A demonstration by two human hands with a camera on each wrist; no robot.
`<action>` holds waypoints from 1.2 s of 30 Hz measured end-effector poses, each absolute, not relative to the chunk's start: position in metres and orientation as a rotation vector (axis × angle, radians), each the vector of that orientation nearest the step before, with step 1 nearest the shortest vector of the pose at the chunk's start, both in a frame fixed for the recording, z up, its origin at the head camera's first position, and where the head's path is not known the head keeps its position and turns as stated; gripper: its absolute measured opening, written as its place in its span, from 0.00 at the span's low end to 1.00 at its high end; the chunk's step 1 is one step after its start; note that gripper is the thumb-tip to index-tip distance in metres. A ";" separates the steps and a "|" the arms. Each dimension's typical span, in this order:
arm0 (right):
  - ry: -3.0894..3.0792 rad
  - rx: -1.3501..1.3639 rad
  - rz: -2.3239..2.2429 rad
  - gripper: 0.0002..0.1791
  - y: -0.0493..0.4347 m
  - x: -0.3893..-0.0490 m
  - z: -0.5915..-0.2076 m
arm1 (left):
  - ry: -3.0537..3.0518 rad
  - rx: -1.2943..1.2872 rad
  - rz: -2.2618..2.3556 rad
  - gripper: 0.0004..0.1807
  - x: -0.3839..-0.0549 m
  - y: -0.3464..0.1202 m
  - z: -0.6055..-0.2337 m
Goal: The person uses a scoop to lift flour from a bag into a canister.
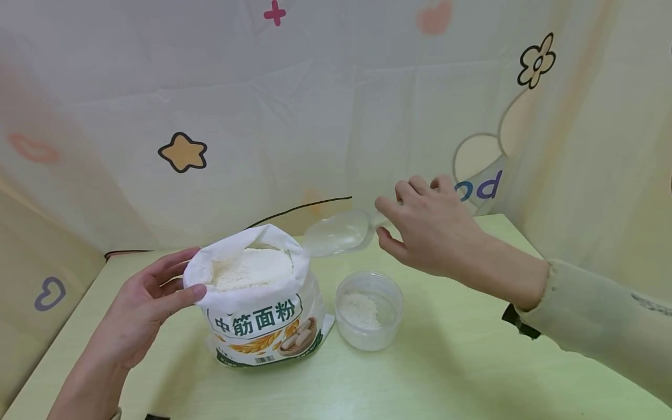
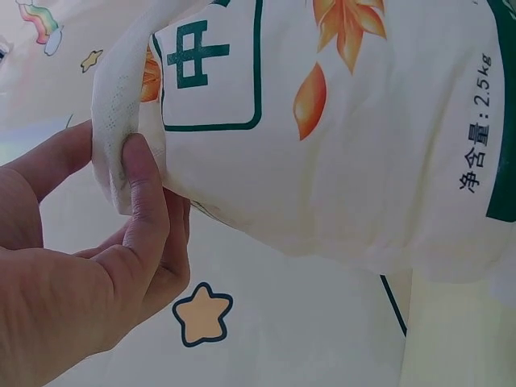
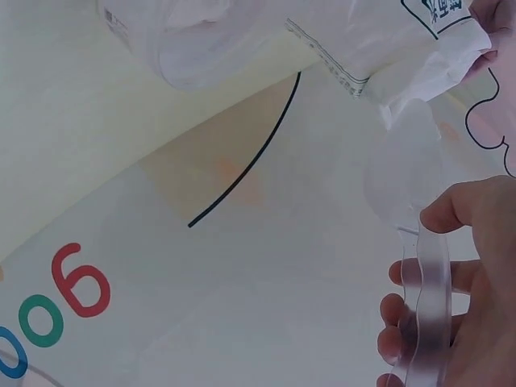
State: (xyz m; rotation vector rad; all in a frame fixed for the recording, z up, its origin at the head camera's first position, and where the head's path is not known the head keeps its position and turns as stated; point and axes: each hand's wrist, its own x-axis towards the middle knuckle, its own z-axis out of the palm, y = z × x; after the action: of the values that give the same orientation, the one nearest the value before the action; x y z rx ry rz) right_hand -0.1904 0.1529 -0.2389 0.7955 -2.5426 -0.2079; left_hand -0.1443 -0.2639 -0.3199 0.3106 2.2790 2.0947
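Observation:
A white flour bag [image 1: 268,335] stands upright on the table, its top folded outward and flour [image 1: 254,269] showing near the rim. My left hand [image 1: 139,303] holds the bag's folded rim at the left, thumb outside; the left wrist view shows the fingers [image 2: 145,189] around that fold. With my right hand [image 1: 427,230] I grip the handle of a clear plastic scoop [image 1: 340,233]. The scoop's bowl points left, close to the bag's right rim. Below the scoop, a round clear tub [image 1: 369,339] holds a small heap of flour [image 1: 359,310], beside the bag.
The pale table [image 1: 472,361] extends to the right of the tub and in front of the bag. A printed curtain [image 1: 294,116] hangs directly behind the table and along both sides.

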 end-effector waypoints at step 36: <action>-2.523 0.885 -0.292 0.12 0.106 -0.192 -0.235 | 2.297 0.289 2.094 0.31 -0.145 -0.263 -0.317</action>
State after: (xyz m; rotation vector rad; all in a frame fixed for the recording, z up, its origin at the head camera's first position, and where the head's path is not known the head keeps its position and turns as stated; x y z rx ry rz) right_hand -0.1922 0.1062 -0.2347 0.8847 -2.5232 -0.2915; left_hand -0.1446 -0.2626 -0.3168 0.2890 2.2972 2.0941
